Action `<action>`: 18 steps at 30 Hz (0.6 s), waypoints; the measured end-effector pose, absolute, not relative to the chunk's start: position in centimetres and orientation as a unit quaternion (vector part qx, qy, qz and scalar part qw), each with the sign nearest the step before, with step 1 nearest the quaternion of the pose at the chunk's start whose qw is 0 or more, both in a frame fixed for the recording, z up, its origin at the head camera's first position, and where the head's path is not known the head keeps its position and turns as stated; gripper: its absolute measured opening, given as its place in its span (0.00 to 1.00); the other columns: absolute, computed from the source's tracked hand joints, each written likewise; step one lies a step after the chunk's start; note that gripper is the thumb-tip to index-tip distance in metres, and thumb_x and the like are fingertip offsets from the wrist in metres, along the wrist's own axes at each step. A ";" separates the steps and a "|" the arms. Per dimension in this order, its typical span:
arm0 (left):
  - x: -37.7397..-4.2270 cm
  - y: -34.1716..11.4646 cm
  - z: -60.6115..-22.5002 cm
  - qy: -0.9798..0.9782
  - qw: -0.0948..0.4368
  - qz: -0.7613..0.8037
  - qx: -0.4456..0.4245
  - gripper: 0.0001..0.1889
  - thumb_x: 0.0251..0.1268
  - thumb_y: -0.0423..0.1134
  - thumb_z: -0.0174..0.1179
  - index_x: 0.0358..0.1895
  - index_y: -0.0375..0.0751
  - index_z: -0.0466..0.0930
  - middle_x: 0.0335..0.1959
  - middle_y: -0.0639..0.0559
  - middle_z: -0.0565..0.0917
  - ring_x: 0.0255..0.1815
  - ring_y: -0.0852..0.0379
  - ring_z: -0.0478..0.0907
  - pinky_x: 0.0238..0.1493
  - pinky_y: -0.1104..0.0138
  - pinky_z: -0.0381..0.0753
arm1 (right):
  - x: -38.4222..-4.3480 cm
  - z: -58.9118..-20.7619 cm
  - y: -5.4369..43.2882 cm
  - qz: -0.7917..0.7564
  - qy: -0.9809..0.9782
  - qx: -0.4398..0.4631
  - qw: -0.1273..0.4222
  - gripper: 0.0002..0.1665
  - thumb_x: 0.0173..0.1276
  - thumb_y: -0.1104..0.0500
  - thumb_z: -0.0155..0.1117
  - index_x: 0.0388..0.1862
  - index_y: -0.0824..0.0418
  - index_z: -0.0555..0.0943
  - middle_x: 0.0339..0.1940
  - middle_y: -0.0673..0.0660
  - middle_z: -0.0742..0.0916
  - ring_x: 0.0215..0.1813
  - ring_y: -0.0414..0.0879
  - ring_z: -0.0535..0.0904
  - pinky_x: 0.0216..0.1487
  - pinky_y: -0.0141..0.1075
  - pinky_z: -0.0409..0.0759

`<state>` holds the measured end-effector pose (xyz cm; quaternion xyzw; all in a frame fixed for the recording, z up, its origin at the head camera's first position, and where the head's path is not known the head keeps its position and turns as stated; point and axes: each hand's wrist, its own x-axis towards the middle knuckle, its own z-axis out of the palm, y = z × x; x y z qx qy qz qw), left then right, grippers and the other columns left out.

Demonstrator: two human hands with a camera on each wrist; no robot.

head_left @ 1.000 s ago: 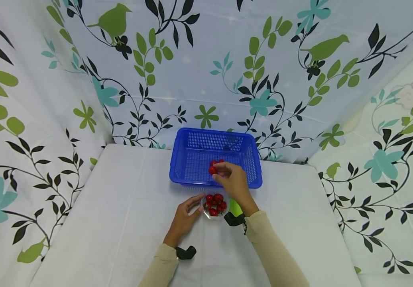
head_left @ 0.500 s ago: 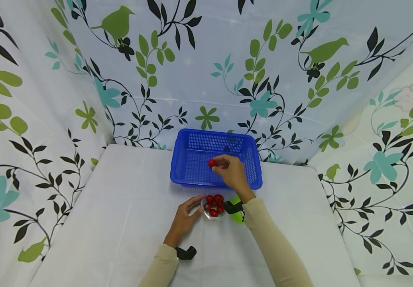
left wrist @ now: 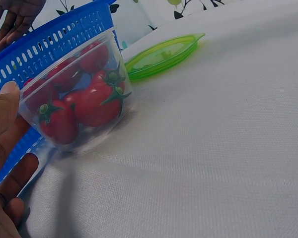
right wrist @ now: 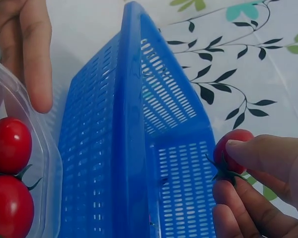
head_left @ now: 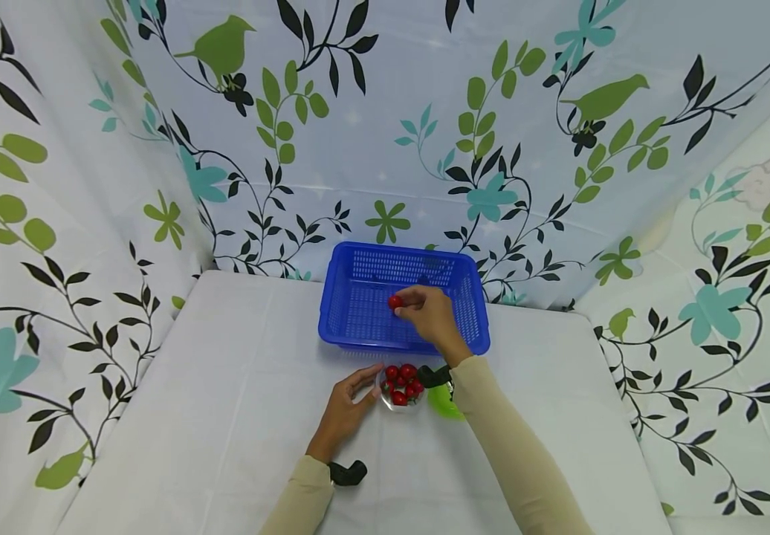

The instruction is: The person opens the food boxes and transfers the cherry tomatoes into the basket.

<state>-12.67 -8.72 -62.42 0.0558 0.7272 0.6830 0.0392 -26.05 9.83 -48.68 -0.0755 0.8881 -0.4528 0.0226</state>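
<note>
A red cherry tomato (right wrist: 234, 148) with a green stem is pinched between the thumb and fingers of my right hand (head_left: 429, 310), which is over the blue plastic basket (head_left: 358, 340). Nearer me, a small clear plastic container (left wrist: 97, 141) holds several more red tomatoes (left wrist: 100, 103). My left hand (head_left: 345, 407) holds this container at its left side, with the thumb and forefinger against its wall and the lower fingers loose. Part of the basket's floor is hidden behind my right hand.
A bright green lid (head_left: 445, 403) lies on the white cloth (head_left: 271, 416) right of the container, partly under my right wrist and sleeve. Behind the basket hangs a patterned curtain (head_left: 351, 178) with leaves and birds.
My right hand has moved slightly away from me over the basket with its tomato. Red tomatoes seen earlier beyond its fingers are now out of sight. The left hand stays at the container.
</note>
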 end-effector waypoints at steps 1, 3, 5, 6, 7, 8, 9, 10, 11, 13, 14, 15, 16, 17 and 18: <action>-12.6 -8.7 -62.4 0.727 0.040 0.684 0.054 0.24 0.76 0.34 0.65 0.72 0.47 0.79 0.74 0.50 0.81 0.75 0.44 0.77 0.77 0.49 0.69 | -26.2 -48.8 9.8 -0.456 0.886 -0.078 0.026 0.15 0.70 0.60 0.76 0.54 0.55 0.90 0.51 0.55 0.93 0.49 0.49 0.90 0.55 0.46 0.90; -12.6 -8.7 -62.4 0.725 0.039 0.685 0.054 0.24 0.76 0.34 0.65 0.72 0.46 0.79 0.74 0.49 0.81 0.75 0.43 0.77 0.77 0.47 0.69 | -26.4 -48.9 9.6 -0.463 0.882 -0.080 0.033 0.15 0.70 0.61 0.76 0.55 0.56 0.90 0.51 0.56 0.93 0.49 0.50 0.90 0.56 0.46 0.90; -12.5 -8.7 -62.3 0.723 0.040 0.687 0.056 0.24 0.76 0.33 0.64 0.73 0.45 0.79 0.74 0.48 0.80 0.75 0.42 0.77 0.78 0.46 0.68 | -26.6 -49.0 9.5 -0.468 0.879 -0.077 0.042 0.15 0.70 0.61 0.76 0.55 0.56 0.90 0.52 0.57 0.93 0.50 0.50 0.90 0.57 0.46 0.90; -12.5 -8.8 -62.2 0.721 0.042 0.689 0.056 0.24 0.76 0.33 0.64 0.73 0.45 0.79 0.74 0.48 0.80 0.75 0.42 0.77 0.78 0.45 0.68 | -26.7 -49.0 9.4 -0.471 0.878 -0.075 0.046 0.15 0.70 0.62 0.76 0.55 0.57 0.90 0.52 0.57 0.93 0.50 0.51 0.90 0.57 0.46 0.90; -12.5 -8.8 -62.2 0.721 0.043 0.690 0.057 0.24 0.76 0.34 0.64 0.73 0.45 0.79 0.74 0.48 0.80 0.76 0.43 0.76 0.79 0.45 0.67 | -26.8 -49.1 9.3 -0.472 0.877 -0.072 0.050 0.15 0.70 0.62 0.76 0.55 0.57 0.90 0.53 0.58 0.93 0.50 0.51 0.90 0.57 0.46 0.90; -12.5 -8.8 -62.2 0.720 0.045 0.690 0.056 0.24 0.76 0.34 0.64 0.73 0.45 0.78 0.74 0.48 0.80 0.76 0.43 0.76 0.79 0.45 0.67 | -26.9 -49.1 9.3 -0.473 0.877 -0.071 0.053 0.16 0.70 0.62 0.76 0.55 0.57 0.90 0.53 0.58 0.93 0.51 0.51 0.90 0.57 0.46 0.90; -12.6 -8.8 -62.1 0.719 0.047 0.691 0.056 0.24 0.76 0.34 0.64 0.73 0.45 0.78 0.75 0.48 0.80 0.76 0.43 0.76 0.80 0.44 0.67 | -27.0 -49.1 9.2 -0.473 0.877 -0.069 0.056 0.16 0.70 0.62 0.76 0.55 0.57 0.89 0.52 0.58 0.93 0.51 0.52 0.90 0.56 0.46 0.90; -12.5 -8.8 -62.1 0.718 0.048 0.692 0.056 0.24 0.76 0.34 0.64 0.73 0.46 0.78 0.75 0.49 0.80 0.76 0.43 0.76 0.80 0.44 0.66 | -27.1 -49.2 9.1 -0.473 0.877 -0.069 0.059 0.16 0.70 0.62 0.76 0.55 0.58 0.89 0.52 0.58 0.93 0.51 0.52 0.91 0.57 0.46 0.90; -12.5 -8.8 -62.1 0.718 0.049 0.692 0.056 0.24 0.76 0.34 0.64 0.73 0.46 0.78 0.75 0.49 0.80 0.76 0.44 0.76 0.80 0.45 0.66 | -27.3 -49.2 9.1 -0.471 0.877 -0.069 0.062 0.16 0.70 0.62 0.76 0.56 0.58 0.89 0.52 0.58 0.93 0.51 0.52 0.91 0.57 0.47 0.90; -12.5 -8.8 -62.1 0.718 0.049 0.692 0.056 0.24 0.76 0.34 0.65 0.73 0.45 0.78 0.75 0.49 0.80 0.76 0.44 0.76 0.81 0.45 0.66 | -27.6 -49.2 8.9 -0.467 0.879 -0.069 0.069 0.15 0.70 0.61 0.76 0.55 0.57 0.89 0.52 0.58 0.93 0.52 0.51 0.90 0.57 0.47 0.90; -12.5 -8.8 -62.1 0.718 0.049 0.692 0.056 0.24 0.76 0.34 0.65 0.73 0.45 0.78 0.75 0.48 0.80 0.76 0.44 0.76 0.81 0.46 0.67 | -27.8 -49.3 8.9 -0.465 0.880 -0.070 0.072 0.15 0.70 0.61 0.76 0.55 0.57 0.90 0.52 0.57 0.92 0.52 0.51 0.90 0.58 0.47 0.90; -12.6 -8.8 -62.1 0.718 0.049 0.692 0.057 0.24 0.76 0.34 0.65 0.73 0.45 0.78 0.75 0.48 0.80 0.76 0.44 0.76 0.81 0.46 0.67 | -28.0 -49.3 8.9 -0.464 0.880 -0.070 0.076 0.15 0.70 0.61 0.76 0.55 0.57 0.90 0.52 0.57 0.92 0.52 0.51 0.89 0.58 0.47 0.89; -12.6 -8.8 -62.1 0.719 0.049 0.691 0.057 0.24 0.76 0.35 0.65 0.73 0.45 0.78 0.75 0.48 0.80 0.76 0.44 0.76 0.81 0.47 0.67 | -28.2 -49.3 8.9 -0.462 0.880 -0.071 0.079 0.14 0.70 0.61 0.76 0.54 0.56 0.90 0.52 0.57 0.92 0.52 0.51 0.89 0.59 0.47 0.89; -12.6 -8.8 -62.1 0.720 0.049 0.690 0.056 0.24 0.76 0.35 0.65 0.73 0.45 0.78 0.74 0.49 0.80 0.76 0.44 0.76 0.81 0.48 0.67 | -28.4 -49.4 8.9 -0.463 0.880 -0.070 0.082 0.14 0.70 0.61 0.76 0.54 0.56 0.90 0.51 0.58 0.92 0.52 0.51 0.90 0.59 0.48 0.89; -12.6 -8.8 -62.1 0.721 0.049 0.689 0.054 0.24 0.76 0.35 0.65 0.73 0.45 0.78 0.74 0.49 0.80 0.76 0.45 0.76 0.80 0.48 0.67 | -28.6 -49.4 8.9 -0.465 0.878 -0.070 0.085 0.14 0.70 0.61 0.76 0.53 0.56 0.90 0.51 0.58 0.92 0.51 0.51 0.90 0.59 0.49 0.89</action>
